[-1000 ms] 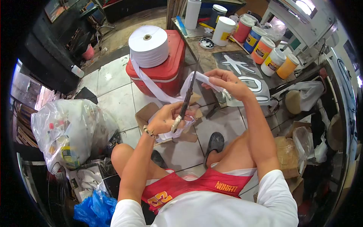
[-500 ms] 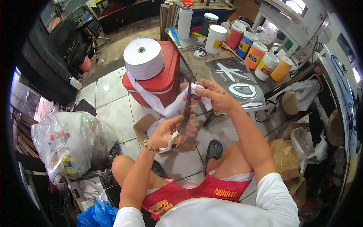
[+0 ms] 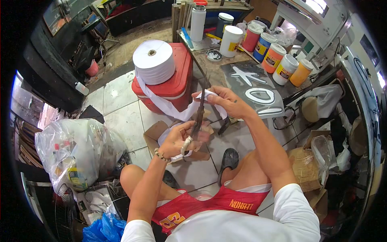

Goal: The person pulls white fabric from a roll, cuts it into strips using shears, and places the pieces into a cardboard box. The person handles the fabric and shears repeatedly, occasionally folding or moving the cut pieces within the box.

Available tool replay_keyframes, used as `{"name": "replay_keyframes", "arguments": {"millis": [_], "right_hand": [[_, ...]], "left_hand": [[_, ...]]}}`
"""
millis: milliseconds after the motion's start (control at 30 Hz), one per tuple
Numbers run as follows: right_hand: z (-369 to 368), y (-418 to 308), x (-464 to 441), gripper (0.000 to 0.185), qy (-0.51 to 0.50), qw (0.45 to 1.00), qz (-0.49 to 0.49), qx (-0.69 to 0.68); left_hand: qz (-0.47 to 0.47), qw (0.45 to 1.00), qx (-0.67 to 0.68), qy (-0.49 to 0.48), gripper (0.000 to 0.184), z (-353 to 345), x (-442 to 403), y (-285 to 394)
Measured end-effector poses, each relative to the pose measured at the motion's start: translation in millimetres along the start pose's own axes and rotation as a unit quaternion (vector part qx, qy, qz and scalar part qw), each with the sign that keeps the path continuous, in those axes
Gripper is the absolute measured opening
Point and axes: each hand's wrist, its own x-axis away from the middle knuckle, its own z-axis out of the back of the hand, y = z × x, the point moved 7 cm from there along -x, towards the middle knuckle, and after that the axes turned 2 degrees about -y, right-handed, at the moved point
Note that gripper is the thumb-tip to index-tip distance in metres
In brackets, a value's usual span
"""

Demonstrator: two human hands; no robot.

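My left hand (image 3: 176, 139) holds a pair of old, dark scissors (image 3: 200, 111) with a pale wrapped handle, blades pointing up and away from me. Some fingers of that hand are blurred. In my right hand (image 3: 226, 101) a white ribbon (image 3: 167, 109) is pinched between thumb and fingers, right beside the scissor blades. The ribbon runs slack to a large white roll (image 3: 153, 64) lying flat on a red cooler (image 3: 184, 68). Another length of ribbon hangs below my right hand. Beneath my hands is an open cardboard box (image 3: 155, 133) with white material inside.
Paint jars (image 3: 271, 56) line the worktable at the right, near a black sheet with white lettering (image 3: 258, 86). A clear bag of refuse (image 3: 68, 149) stands on the left. Cartons (image 3: 304, 169) are at the right, and a blue plastic bag (image 3: 105, 228) lies at lower left.
My left hand's fingers have shifted on the scissors, and the ribbon near the blades sits differently. My right hand keeps its pinch on the ribbon.
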Motion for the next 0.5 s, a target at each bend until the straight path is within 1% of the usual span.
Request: {"name": "replay_keyframes", "arguments": {"millis": [33, 100, 133, 200, 233, 300, 333, 367, 400, 433, 467, 500], "right_hand": [[-2.7, 2.4, 0.1, 0.026, 0.000, 1.000, -0.001, -0.001], [-17.0, 12.9, -1.3, 0.026, -0.047, 0.999, -0.020, 0.007], [-17.3, 16.5, -2.5, 0.026, -0.046, 0.999, -0.020, 0.006], [-11.6, 13.9, -6.4, 0.026, -0.025, 0.999, 0.021, 0.005], [-2.5, 18.4, -1.8, 0.029, 0.009, 0.998, -0.058, 0.032], [2.1, 24.4, -3.0, 0.030, 0.000, 0.998, -0.050, 0.049], [1.4, 31.6, -3.6, 0.032, -0.011, 0.997, -0.045, 0.066], [-1.7, 44.4, -5.5, 0.034, -0.009, 0.999, -0.027, 0.022], [-8.3, 46.3, -5.9, 0.034, -0.011, 0.999, -0.034, 0.018], [-15.9, 49.9, -6.2, 0.035, -0.017, 0.996, -0.061, 0.061], [-21.7, 54.9, -9.3, 0.036, -0.025, 0.990, -0.085, 0.106], [-26.6, 57.3, -16.8, 0.037, -0.034, 0.984, 0.018, 0.172]], "left_hand": [[0.001, 1.000, 0.001, 0.000, 0.083, -0.5, -2.4, -3.7], [-0.126, 0.992, 0.004, 0.013, 0.078, 2.2, -4.6, 4.4], [-0.125, 0.992, 0.004, 0.013, 0.078, 3.3, -3.0, 3.9], [-0.037, 0.999, 0.003, 0.000, 0.079, 6.1, -0.8, -5.4], [-0.036, 0.999, 0.002, 0.000, 0.079, 6.5, 0.7, -3.2], [0.019, 0.995, -0.012, 0.098, 0.081, 21.1, 4.9, -1.5], [0.021, 0.995, -0.011, 0.099, 0.081, 24.9, 6.8, 4.1], [-0.007, 0.995, -0.001, 0.099, 0.081, 30.5, 8.4, 14.0], [-0.034, 0.994, 0.011, 0.101, 0.081, 34.7, 10.2, 19.8], [-0.094, 0.989, 0.007, 0.116, 0.080, 38.2, 13.5, 27.0], [-0.123, 0.985, 0.042, 0.114, 0.083, 40.8, 15.8, 33.8], [-0.137, 0.981, 0.050, 0.127, 0.084, 49.0, 17.2, 36.5]]}}
